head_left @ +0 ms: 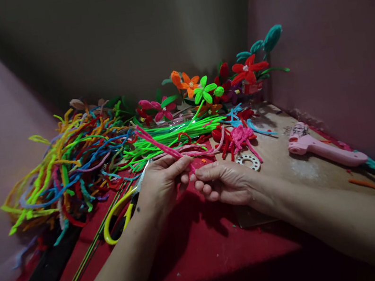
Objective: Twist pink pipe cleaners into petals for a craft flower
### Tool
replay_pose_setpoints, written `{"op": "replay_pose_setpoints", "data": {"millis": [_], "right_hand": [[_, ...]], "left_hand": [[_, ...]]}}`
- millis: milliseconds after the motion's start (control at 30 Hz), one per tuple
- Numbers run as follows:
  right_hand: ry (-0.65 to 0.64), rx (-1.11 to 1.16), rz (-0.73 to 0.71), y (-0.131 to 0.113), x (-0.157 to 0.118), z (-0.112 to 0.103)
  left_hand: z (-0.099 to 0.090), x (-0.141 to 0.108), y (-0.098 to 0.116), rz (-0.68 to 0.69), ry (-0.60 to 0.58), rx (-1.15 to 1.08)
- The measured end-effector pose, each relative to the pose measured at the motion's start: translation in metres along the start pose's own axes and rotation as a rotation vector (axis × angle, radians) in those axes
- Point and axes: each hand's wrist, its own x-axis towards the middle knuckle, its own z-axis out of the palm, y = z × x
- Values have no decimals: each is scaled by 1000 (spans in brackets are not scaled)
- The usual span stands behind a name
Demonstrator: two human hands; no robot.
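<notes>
A hot pink pipe cleaner, seemingly doubled, slants up and left from between my two hands. My left hand pinches it between thumb and fingers. Close against it on the right, my right hand also has thumb and fingers closed on the pink strand, near its lower end. Fingers hide part of that end. Just behind the hands lies a bundle of bright green pipe cleaners. Beside my left wrist are yellow-handled scissors, partly covered by that hand.
A tangled heap of multicoloured pipe cleaners is at left. Pipe cleaner flowers, including a green flower and a red flower, stand at the back. A pink glue gun and a round disc with holes lie at right on a board.
</notes>
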Motion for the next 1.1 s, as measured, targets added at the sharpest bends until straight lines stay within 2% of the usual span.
{"op": "replay_pose_setpoints", "data": {"millis": [167,433,600,733,833,1100], "right_hand": [[57,-90,-89,0,0,2],[-9,-252,-293,1,-1,-1],[123,-419,-399,3,-2,1],[259,-396,-324,4,-1,2],[323,-464,-305,3,-1,4],[189,-511,-436,6,-2,2]], "left_hand": [[2,-1,0,53,76,110],[-5,0,-4,44,73,105],[2,-3,-4,25,78,94],[5,-3,-2,75,117,211],[5,-2,-1,123,173,230],[3,-1,-8,53,100,127]]}}
